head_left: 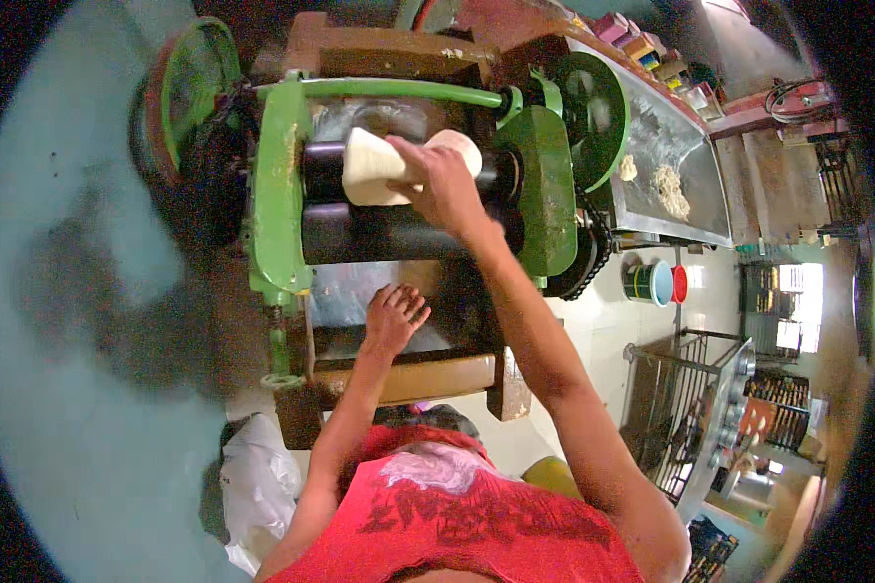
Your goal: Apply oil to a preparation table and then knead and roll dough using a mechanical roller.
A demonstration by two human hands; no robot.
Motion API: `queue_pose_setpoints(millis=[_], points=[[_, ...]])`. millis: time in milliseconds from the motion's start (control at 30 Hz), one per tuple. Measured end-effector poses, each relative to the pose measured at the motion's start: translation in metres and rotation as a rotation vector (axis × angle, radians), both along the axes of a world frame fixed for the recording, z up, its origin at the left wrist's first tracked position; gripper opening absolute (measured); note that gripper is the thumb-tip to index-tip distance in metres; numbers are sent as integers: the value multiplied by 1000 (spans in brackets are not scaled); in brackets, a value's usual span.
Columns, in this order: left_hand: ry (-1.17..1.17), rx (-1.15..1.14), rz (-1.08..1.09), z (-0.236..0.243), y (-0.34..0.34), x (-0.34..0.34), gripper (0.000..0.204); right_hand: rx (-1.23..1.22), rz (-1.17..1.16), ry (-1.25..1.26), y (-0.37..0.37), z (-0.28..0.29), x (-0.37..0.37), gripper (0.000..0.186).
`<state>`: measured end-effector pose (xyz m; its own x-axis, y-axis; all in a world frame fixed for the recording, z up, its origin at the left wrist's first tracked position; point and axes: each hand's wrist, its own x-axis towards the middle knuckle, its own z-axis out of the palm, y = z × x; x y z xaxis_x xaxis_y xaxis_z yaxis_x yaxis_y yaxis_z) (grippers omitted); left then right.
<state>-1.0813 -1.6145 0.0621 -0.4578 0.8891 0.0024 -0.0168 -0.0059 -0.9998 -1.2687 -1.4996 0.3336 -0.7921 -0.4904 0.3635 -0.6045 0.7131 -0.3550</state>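
Note:
A pale slab of dough [371,172] lies on the dark rollers [345,233] of a green dough-rolling machine [280,185]. My right hand [447,185] reaches over the rollers and grips the dough, thumb and fingers at its middle. A rounded end of dough shows past the far side of the hand; whether it is the same piece I cannot tell. Below the rollers, over the machine's metal tray [345,294], my left hand [396,316] holds nothing, its fingers slightly bent and apart.
Green wheels flank the machine, the left wheel [199,92] and right wheel [593,121], with a chain [593,248] below the right one. A metal table [685,146] at right bears dough scraps [671,191]. Buckets [660,284] stand on the floor; a white sack [260,476] is lower left.

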Motion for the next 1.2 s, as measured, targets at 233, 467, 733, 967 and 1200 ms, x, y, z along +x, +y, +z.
queue_pose_setpoints(millis=[233, 467, 733, 967, 1200], points=[[-1494, 2112, 361, 28, 32, -65, 58, 388, -63, -658, 53, -71, 205, 57], [-1956, 3161, -519, -79, 59, -125, 56, 459, 10, -1434, 97, -89, 364, 44], [-1800, 3558, -2434, -108, 19, -104, 54, 242, -228, -1046, 132, -133, 358, 48], [-1958, 3729, -1193, -42, 16, 37, 58, 99, -171, -846, 143, -111, 293, 45], [-2057, 3162, -445, 84, -2, 63, 59, -637, -177, -1073, 103, -87, 271, 92]])
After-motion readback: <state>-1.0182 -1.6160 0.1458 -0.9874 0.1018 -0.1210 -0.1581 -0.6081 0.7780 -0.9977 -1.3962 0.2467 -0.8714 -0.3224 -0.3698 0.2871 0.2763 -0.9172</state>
